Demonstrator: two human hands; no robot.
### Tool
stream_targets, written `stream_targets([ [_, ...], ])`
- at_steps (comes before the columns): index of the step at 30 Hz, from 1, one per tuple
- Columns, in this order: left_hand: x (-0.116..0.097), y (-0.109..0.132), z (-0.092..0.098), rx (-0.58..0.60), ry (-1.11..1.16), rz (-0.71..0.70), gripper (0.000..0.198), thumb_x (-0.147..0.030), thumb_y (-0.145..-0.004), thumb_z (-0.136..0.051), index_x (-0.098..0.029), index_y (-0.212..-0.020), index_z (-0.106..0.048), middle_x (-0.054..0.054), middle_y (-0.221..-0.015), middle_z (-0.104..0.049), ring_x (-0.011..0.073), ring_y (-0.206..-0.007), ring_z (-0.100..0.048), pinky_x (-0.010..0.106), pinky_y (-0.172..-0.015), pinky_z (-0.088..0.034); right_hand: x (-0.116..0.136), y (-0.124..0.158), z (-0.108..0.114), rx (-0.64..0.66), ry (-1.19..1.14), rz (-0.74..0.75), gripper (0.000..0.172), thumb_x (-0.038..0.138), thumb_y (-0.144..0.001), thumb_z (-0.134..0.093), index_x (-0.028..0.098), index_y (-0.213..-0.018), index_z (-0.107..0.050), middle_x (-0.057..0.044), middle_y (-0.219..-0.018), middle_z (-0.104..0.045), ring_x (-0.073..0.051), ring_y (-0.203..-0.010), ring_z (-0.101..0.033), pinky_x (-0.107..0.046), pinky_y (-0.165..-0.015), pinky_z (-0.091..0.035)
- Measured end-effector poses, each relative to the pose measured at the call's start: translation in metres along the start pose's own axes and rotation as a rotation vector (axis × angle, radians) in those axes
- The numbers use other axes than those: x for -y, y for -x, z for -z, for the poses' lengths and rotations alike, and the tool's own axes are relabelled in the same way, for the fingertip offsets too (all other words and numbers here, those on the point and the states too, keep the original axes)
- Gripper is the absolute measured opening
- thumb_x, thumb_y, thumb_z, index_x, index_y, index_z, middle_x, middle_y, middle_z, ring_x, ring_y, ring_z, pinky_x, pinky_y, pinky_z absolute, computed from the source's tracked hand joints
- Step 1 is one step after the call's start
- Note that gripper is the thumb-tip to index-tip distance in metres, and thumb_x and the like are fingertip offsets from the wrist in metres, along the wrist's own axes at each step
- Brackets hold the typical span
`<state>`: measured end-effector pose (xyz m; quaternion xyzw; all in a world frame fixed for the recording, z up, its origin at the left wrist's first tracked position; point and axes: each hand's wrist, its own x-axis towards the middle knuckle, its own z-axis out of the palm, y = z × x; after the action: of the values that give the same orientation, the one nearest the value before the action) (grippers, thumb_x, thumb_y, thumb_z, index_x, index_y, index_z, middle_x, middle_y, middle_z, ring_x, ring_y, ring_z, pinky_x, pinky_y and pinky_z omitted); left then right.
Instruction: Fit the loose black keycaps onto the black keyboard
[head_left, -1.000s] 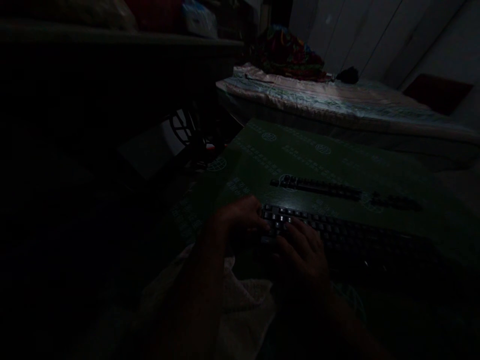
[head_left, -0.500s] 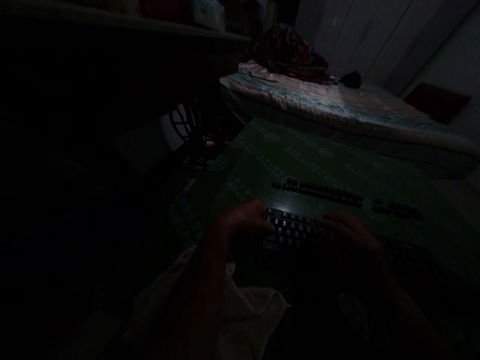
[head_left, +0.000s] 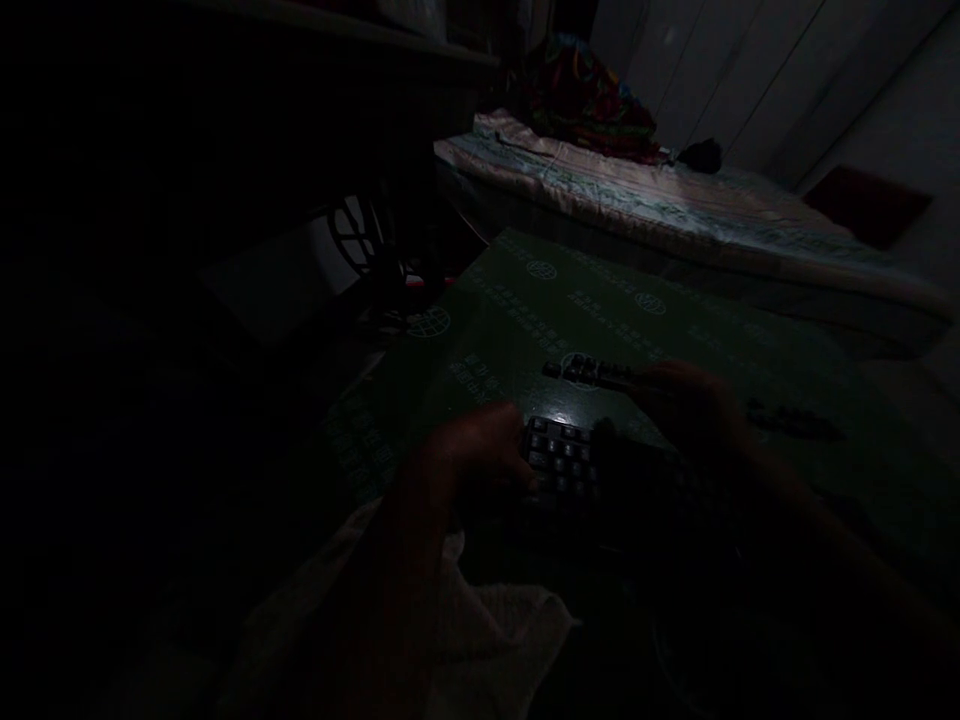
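A black keyboard point(head_left: 559, 465) lies on the green tabletop point(head_left: 517, 310), its right part lost in shadow. My left hand point(head_left: 484, 450) is closed around the keyboard's left end, the thumb on the near keys. Behind the keyboard runs a row of loose black keycaps point(head_left: 589, 370). Over the middle of that row reaches my right hand point(head_left: 686, 400), its fingers bent together and touching or just above the caps. Whatever is between those fingers is too dark to make out. More loose keycaps point(head_left: 795, 420) lie beyond it to the right.
A pale cloth point(head_left: 502, 630) rests by my left forearm at the near edge. Behind the green table is a bed point(head_left: 637, 190) with a colourful bundled blanket point(head_left: 585, 105). At the left stands a dark table point(head_left: 420, 75) with a spoked wheel point(head_left: 356, 240) beneath.
My right hand has left the keyboard and moved up and away to the row of loose keycaps, covering its middle. My left hand still holds the keyboard's left end.
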<state>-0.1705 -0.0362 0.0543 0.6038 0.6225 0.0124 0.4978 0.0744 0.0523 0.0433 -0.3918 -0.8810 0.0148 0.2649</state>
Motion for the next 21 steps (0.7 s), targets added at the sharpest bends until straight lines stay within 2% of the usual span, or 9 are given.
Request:
stream_targets([
  [5, 0.0, 0.0, -0.001, -0.022, 0.007, 0.006, 0.011, -0.019, -0.059, -0.068, -0.014, -0.06, -0.059, -0.002, -0.058, -0.057, 0.011, -0.05, -0.05, 0.021, -0.045, -0.031, -0.003, -0.002, -0.001, 0.064, -0.057, -0.014, 0.018, 0.03, -0.08, -0.054, 0.021, -0.08, -0.07, -0.005, -0.08, -0.07, -0.019, -0.07, -0.065, -0.028, -0.06, -0.049],
  [10, -0.002, 0.001, 0.0, 0.009, 0.006, 0.006, 0.01, -0.019, -0.06, -0.068, -0.015, -0.06, -0.06, -0.001, -0.058, -0.059, 0.0124, -0.052, -0.052, 0.023, -0.048, -0.035, -0.012, 0.003, -0.003, 0.02, -0.057, -0.021, 0.018, 0.032, -0.079, -0.056, 0.021, -0.079, -0.07, -0.004, -0.079, -0.07, -0.019, -0.069, -0.066, -0.029, -0.059, -0.051],
  [13, -0.004, 0.004, 0.0, 0.01, 0.014, 0.023, 0.01, -0.018, -0.06, -0.068, -0.014, -0.059, -0.058, -0.001, -0.057, -0.058, 0.012, -0.052, -0.052, 0.022, -0.049, -0.036, -0.012, 0.009, -0.001, -0.019, -0.041, 0.024, 0.019, 0.033, -0.081, -0.055, 0.02, -0.08, -0.069, -0.006, -0.08, -0.07, -0.019, -0.068, -0.066, -0.032, -0.06, -0.053],
  [16, -0.005, 0.005, 0.0, 0.023, 0.031, 0.022, 0.009, -0.016, -0.059, -0.068, -0.014, -0.062, -0.06, -0.001, -0.059, -0.06, 0.0116, -0.052, -0.053, 0.022, -0.049, -0.035, 0.004, 0.026, 0.002, -0.076, -0.016, 0.157, 0.018, 0.032, -0.084, -0.055, 0.019, -0.085, -0.069, -0.009, -0.094, -0.069, -0.023, -0.089, -0.066, -0.038, -0.073, -0.055],
  [18, -0.005, 0.005, -0.001, 0.023, 0.033, 0.024, 0.01, -0.016, -0.059, -0.069, -0.014, -0.063, -0.061, -0.001, -0.059, -0.06, 0.0116, -0.052, -0.053, 0.022, -0.048, -0.035, 0.023, 0.044, 0.0, -0.073, -0.008, 0.286, 0.016, 0.027, -0.086, -0.054, 0.02, -0.089, -0.068, -0.011, -0.109, -0.065, -0.027, -0.112, -0.056, -0.043, -0.085, -0.052],
  [21, -0.005, 0.003, -0.001, 0.004, 0.018, 0.034, 0.01, -0.017, -0.058, -0.069, -0.014, -0.062, -0.06, -0.002, -0.055, -0.058, 0.0111, -0.05, -0.051, 0.022, -0.048, -0.035, 0.055, 0.074, -0.011, -0.016, -0.046, 0.424, 0.019, 0.021, -0.088, -0.052, 0.018, -0.103, -0.063, -0.015, -0.123, -0.057, -0.029, -0.127, -0.043, -0.046, -0.09, -0.05],
])
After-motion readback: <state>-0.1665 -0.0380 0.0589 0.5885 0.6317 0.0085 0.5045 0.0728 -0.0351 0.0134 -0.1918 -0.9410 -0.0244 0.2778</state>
